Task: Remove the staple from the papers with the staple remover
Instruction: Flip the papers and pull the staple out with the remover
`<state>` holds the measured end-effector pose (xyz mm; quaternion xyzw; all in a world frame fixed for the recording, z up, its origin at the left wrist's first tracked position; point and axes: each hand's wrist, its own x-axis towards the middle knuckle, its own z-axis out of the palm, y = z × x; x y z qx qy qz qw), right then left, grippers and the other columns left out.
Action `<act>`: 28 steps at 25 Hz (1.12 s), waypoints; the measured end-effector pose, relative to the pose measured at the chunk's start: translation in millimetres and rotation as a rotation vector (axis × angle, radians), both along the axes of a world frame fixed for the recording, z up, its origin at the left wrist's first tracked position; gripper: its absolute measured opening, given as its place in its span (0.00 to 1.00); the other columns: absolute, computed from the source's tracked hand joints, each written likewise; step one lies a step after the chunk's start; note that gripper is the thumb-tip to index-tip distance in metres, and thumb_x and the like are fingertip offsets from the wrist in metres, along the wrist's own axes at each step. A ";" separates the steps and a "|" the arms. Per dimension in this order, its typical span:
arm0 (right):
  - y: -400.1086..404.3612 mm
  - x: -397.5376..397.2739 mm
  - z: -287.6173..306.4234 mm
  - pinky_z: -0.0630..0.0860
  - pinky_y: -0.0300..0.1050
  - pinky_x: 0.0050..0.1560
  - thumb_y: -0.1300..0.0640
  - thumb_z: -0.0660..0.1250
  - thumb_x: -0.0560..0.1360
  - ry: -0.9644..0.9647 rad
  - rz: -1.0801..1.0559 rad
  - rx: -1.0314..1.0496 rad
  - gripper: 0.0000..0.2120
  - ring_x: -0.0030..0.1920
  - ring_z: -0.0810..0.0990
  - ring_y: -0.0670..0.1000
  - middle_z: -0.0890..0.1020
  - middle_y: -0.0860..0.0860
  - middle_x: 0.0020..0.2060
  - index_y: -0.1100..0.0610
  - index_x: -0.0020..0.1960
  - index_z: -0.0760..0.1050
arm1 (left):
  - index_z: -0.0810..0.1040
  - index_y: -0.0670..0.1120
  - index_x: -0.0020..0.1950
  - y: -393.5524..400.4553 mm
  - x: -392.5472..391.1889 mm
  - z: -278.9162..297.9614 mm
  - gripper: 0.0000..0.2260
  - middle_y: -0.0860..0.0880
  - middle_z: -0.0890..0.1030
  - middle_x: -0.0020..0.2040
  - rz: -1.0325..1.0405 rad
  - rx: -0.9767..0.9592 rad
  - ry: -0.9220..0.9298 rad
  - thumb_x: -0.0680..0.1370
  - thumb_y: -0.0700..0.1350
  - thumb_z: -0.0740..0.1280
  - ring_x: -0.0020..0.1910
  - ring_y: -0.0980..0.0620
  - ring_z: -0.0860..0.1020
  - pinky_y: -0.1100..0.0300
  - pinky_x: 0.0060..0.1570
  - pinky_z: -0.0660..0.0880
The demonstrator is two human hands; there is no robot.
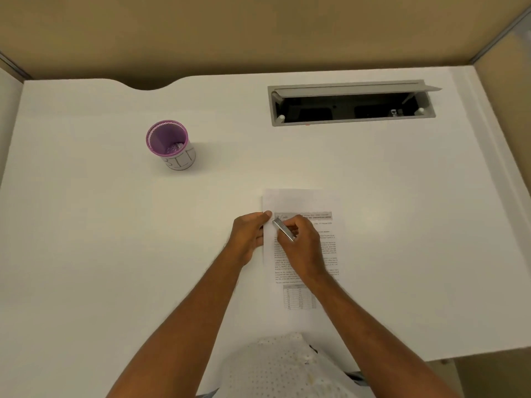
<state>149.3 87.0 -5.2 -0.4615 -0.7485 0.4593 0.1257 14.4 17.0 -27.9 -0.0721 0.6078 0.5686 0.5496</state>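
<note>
A printed set of papers (304, 202) lies flat on the white desk (115, 254), in front of me and slightly right of centre. My left hand (247, 237) presses on the papers' left edge, thumb tip near the upper left part of the page. My right hand (298, 248) grips a slim metal staple remover (283, 229), whose tip points up and left and touches the sheet close to the left thumb. The staple itself is too small to make out.
A purple cup (169, 143) with a white label stands at the back left, some small shiny bits inside. An open grey cable hatch (350, 103) is set into the desk at the back right. Tan partition walls enclose the desk.
</note>
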 end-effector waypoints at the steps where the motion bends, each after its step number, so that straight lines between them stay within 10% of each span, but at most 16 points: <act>1: -0.9 -0.8 -1.1 0.79 0.42 0.40 0.58 0.73 0.76 0.002 0.001 0.012 0.06 0.42 0.79 0.47 0.79 0.47 0.44 0.53 0.48 0.76 | 0.84 0.37 0.58 0.2 0.7 -1.2 0.14 0.39 0.88 0.52 0.010 -0.007 0.014 0.79 0.47 0.73 0.51 0.40 0.87 0.48 0.51 0.85; 28: 3.3 -18.7 -4.5 0.76 0.42 0.46 0.51 0.64 0.83 -0.177 0.005 0.044 0.15 0.51 0.80 0.47 0.79 0.47 0.58 0.49 0.69 0.75 | 0.85 0.40 0.57 5.4 7.5 -4.3 0.11 0.42 0.89 0.49 0.093 -0.088 0.027 0.80 0.46 0.73 0.51 0.41 0.88 0.50 0.50 0.86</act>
